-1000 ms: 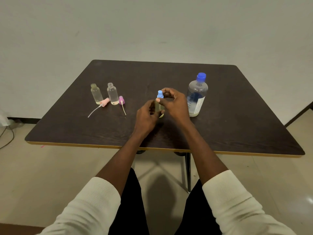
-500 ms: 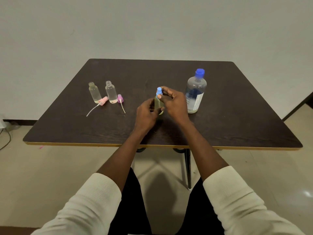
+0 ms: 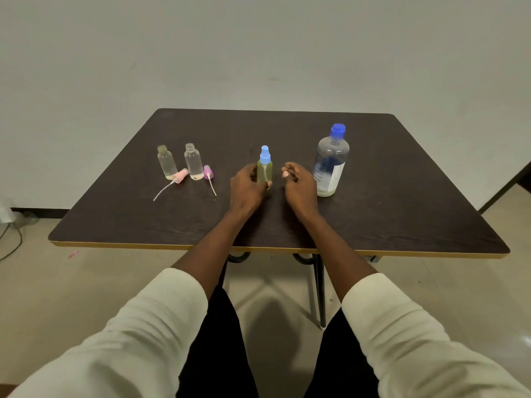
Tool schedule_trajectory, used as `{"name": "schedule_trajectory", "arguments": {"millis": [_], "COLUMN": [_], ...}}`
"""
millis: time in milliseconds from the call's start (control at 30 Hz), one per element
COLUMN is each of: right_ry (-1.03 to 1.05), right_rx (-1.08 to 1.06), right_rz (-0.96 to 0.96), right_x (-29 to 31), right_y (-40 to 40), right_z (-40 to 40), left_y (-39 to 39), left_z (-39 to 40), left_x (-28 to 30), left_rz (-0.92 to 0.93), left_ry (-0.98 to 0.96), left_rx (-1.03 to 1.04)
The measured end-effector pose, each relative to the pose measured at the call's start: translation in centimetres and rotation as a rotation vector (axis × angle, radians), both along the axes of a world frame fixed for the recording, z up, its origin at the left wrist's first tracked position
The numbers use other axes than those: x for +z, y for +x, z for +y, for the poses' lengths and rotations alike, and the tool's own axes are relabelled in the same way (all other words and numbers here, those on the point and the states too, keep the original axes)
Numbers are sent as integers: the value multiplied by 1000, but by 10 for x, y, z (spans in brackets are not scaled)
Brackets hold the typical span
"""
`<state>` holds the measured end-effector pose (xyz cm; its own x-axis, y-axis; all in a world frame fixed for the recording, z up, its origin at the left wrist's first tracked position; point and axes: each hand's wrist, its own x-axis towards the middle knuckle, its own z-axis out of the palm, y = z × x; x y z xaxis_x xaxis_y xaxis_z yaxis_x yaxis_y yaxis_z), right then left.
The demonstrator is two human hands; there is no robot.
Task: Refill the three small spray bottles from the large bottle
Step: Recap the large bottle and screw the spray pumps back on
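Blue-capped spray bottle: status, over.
Left hand grips blue-capped spray bottle, upright, cap on. Right hand off it, loosely curled, holding nothing. Large bottle capped. Nothing in the way.

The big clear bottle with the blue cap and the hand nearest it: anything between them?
No. The head view shows only bare dark table between.

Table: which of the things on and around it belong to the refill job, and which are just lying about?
Job:
large bottle
capped spray bottle, held by left hand
two open small bottles
pink spray top
purple spray top

Lying about:
floor cable
pink scrap on the floor
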<state>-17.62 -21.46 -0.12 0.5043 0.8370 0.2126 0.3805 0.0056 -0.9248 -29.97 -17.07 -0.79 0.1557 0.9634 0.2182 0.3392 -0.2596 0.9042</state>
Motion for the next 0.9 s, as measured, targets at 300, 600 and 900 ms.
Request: {"name": "schedule_trajectory", "arguments": {"millis": [300,600,900], "right_ry": [-105,-85,102], "right_rx": [-27,-25,172], "right_rz": [-176,-240,-230], "right_x": [-11,-15,-8], "right_y": [7,12,-39], "right_z": [29,31,28], "left_y": [19,17,-46], "left_z": [49,38,21], "left_x": [6,0,5], "left_rz": [-11,-82,-302], "left_ry": [-24,84,463], "left_rx": [72,81,455]}}
